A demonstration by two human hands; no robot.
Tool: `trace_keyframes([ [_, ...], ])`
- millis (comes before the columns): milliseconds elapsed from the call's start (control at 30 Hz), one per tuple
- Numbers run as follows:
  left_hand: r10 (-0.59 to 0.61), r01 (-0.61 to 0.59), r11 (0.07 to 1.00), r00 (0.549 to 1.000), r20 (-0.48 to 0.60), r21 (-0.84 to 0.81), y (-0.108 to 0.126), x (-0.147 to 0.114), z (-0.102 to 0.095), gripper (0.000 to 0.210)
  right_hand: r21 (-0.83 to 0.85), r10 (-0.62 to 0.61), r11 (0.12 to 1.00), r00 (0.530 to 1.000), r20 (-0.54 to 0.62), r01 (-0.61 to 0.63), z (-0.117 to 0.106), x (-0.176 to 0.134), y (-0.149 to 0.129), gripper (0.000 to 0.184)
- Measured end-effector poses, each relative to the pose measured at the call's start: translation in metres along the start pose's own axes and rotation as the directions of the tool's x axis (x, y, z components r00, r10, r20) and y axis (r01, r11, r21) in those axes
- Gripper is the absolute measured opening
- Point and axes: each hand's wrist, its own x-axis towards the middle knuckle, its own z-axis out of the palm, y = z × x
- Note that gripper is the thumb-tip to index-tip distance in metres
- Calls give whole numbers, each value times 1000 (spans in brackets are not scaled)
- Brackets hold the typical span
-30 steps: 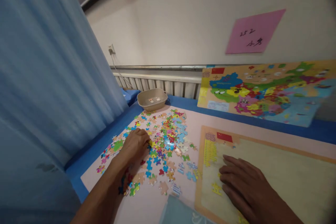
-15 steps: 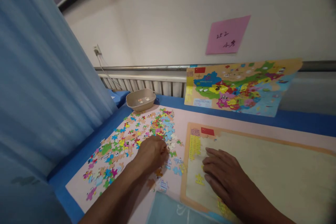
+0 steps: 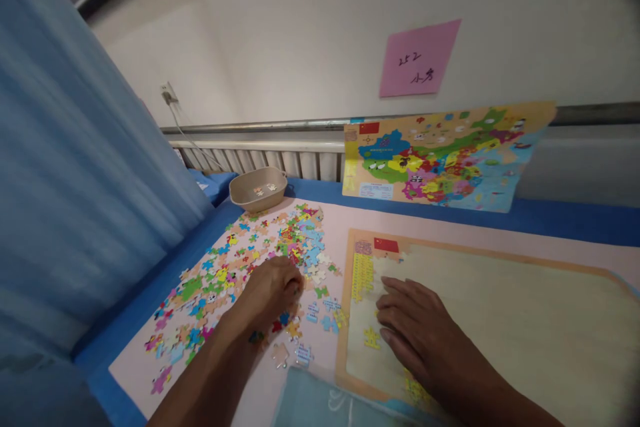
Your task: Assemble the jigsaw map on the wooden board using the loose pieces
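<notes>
Over the right edge of a spread of loose, colourful jigsaw pieces (image 3: 191, 288) is my left hand (image 3: 273, 285), its fingers curled together; whatever they hold is hidden. My right hand (image 3: 417, 323) lies with fingers stretched out on the pale inside of the puzzle board (image 3: 500, 320). This board has an orange border, with a red flag (image 3: 387, 245) and a strip of joined yellow pieces (image 3: 363, 273) at its upper left. A loose yellow piece (image 3: 371, 337) rests by my right fingertips. Several more yellow pieces (image 3: 415, 388) are partly covered by my right hand.
A beige basket (image 3: 234, 195) with a few pieces stands behind the spread. Against the wall leans a colourful printed map (image 3: 385, 147). A pink note (image 3: 420, 60) is stuck above it. Blue curtain (image 3: 90, 167) hangs at left; a light-blue sheet (image 3: 305, 400) lies in front.
My left hand has drawn slightly back and left over the pieces, uncovering a few near its wrist. My right hand stays on the board. The view has shifted a little.
</notes>
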Motion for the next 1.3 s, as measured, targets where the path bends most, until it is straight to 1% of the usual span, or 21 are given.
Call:
trace_keyframes([
  [133,-40,41,999,999,-21,29,12,6,-5,25,41,26,999,999,-22,-25,3,-1,1,16],
  [200,-45,46,997,999,-11,55,21,14,-4,23,50,26,998,999,-34,-25,3,-1,1,15],
  [300,-45,43,994,999,27,96,31,26,1,22,67,36,997,999,-35,-34,3,-1,0,14],
  [433,-75,67,987,996,51,146,35,37,8,16,93,65,994,998,-12,-63,2,-1,-1,14],
  [567,-99,88,984,993,65,155,32,38,5,21,95,87,991,996,20,-89,1,-2,-2,13],
  [700,-215,210,968,976,27,137,22,39,0,24,75,97,992,995,31,-99,2,-3,-2,14],
  [800,-286,284,956,958,22,73,10,41,-3,26,87,106,990,994,34,-108,3,-3,-2,13],
  [900,-311,312,950,948,62,-7,0,42,-5,25,107,116,987,993,35,-119,3,-2,-3,14],
  [1033,-266,275,960,956,120,-61,1,41,-4,26,131,119,984,992,33,-123,4,-2,-2,14],
  [1133,-220,226,973,966,136,-36,9,42,0,22,136,122,983,992,37,-126,4,-3,-2,14],
  [1300,-181,178,980,983,31,93,18,54,1,23,134,128,982,991,41,-133,4,-4,-2,12],
])
